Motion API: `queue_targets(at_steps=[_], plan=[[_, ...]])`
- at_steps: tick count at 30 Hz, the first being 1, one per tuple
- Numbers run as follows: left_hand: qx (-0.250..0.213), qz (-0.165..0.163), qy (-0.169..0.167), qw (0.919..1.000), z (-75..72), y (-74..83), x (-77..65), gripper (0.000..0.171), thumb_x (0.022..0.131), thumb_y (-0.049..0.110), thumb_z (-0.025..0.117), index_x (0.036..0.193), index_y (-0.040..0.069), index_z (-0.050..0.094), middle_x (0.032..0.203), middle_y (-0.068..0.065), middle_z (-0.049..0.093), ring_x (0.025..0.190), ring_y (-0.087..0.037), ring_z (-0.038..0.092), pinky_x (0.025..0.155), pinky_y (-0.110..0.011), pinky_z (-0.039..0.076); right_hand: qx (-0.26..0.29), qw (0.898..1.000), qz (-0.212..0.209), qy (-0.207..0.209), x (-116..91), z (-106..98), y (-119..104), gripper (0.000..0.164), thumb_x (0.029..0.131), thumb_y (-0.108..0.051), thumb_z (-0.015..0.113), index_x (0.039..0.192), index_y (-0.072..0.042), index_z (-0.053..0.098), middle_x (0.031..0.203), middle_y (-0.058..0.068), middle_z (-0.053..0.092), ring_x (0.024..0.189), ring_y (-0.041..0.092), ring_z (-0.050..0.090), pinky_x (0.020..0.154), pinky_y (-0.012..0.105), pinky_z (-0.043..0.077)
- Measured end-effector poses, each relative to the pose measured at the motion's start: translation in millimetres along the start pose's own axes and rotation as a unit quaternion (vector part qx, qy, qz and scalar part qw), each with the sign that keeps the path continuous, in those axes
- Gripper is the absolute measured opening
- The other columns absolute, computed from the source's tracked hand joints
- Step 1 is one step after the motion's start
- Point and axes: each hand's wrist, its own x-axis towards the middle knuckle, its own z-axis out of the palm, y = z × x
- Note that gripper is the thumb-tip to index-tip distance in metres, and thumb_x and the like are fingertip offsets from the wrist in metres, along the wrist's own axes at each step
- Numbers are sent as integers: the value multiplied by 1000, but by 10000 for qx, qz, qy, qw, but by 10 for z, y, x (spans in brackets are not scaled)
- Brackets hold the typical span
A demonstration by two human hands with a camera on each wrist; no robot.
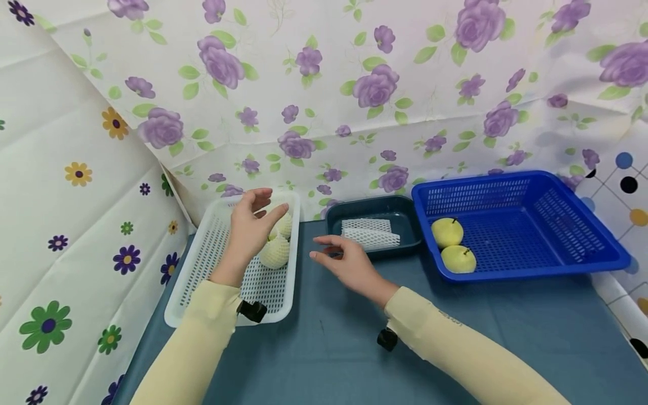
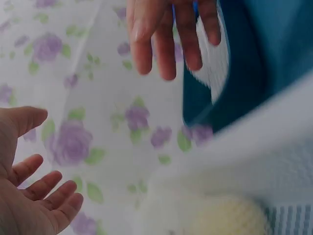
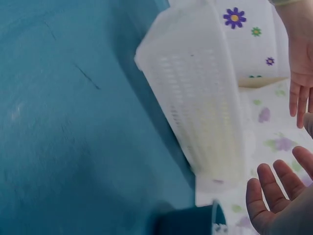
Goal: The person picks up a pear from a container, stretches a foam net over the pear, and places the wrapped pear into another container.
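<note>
My left hand point(image 1: 251, 220) hovers over the white basket point(image 1: 295, 281), fingers loosely bent and nothing between them. Beneath and beside it, two pale yellow pears in foam nets, the nearer netted pear point(image 1: 275, 253) and the farther one point(image 1: 283, 225), lie against the basket's right side. My right hand point(image 1: 349, 265) is held in front of the dark teal tray point(image 1: 412, 242), its fingers apart and empty. White foam net sleeves point(image 1: 372, 239) lie flat in that tray. In the left wrist view, both hands show loose, unfilled fingers.
At the right stands a blue basket point(image 1: 526, 274) with two bare pears, a rear pear point(image 1: 448, 232) and a front pear point(image 1: 458, 259), at its left end. A blue-green cloth point(image 1: 324, 349) covers the table. Flowered sheets point(image 1: 324, 101) hang behind and at the left.
</note>
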Motion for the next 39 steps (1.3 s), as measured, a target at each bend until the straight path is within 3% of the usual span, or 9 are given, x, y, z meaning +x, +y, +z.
queue_targets(at_steps=[6,12,14,19,24,28,33,39], plan=[[-696,133,-48,9975,204,202,-129,40,84,38,69,117,18,60,118,-2,61,113,-19,57,98,-38,46,-34,9996,-141,233,-71,-254,-96,32,85,-49,63,115,-41,59,114,-13,61,100,5,59,87,33,52],[-1002,131,-230,9946,357,470,-338,31,88,22,66,116,7,62,114,-12,63,106,-25,60,94,-39,48,-38,9990,-172,403,-171,-448,-110,30,86,-47,63,114,-39,62,119,-8,62,101,5,59,86,33,52],[-1066,145,-250,9939,445,430,-375,29,89,22,65,114,9,63,111,-10,65,102,-22,61,92,-37,50,-15,9989,-134,450,-199,-482,-77,31,85,-47,63,114,-36,62,118,-6,63,100,6,60,86,33,53],[-1262,46,-334,9914,703,138,-408,29,86,35,67,109,17,66,108,-2,67,96,-13,62,87,-31,52,-113,9980,-190,597,-259,-522,62,28,85,-46,65,110,-32,65,109,-8,66,94,7,63,83,36,54],[-1237,19,-489,9911,882,21,-506,27,86,36,66,107,19,67,107,0,67,95,-12,63,84,-28,53,-235,9975,-139,651,-333,-555,200,23,85,-44,65,105,-32,67,105,-8,68,89,7,64,79,33,55],[-1210,-33,-624,9907,1004,-55,-584,23,88,34,65,106,20,67,105,0,68,92,-12,64,81,-29,53,-348,9976,-62,589,-383,-579,315,22,85,-44,65,104,-32,67,106,-4,69,90,7,64,80,32,55],[-1054,-91,-794,9912,1124,-129,-668,25,89,32,64,108,16,68,101,3,69,90,-10,64,79,-27,54,-670,9965,47,500,-438,-627,402,22,85,-46,64,104,-34,66,106,-7,69,93,4,63,81,31,54],[-1074,-33,-898,9902,1218,-145,-693,26,89,32,65,108,16,68,101,0,69,90,-12,65,78,-26,54,-908,9941,-61,597,-473,-817,343,24,87,-45,63,107,-34,65,108,-5,68,92,4,63,79,32,54]])
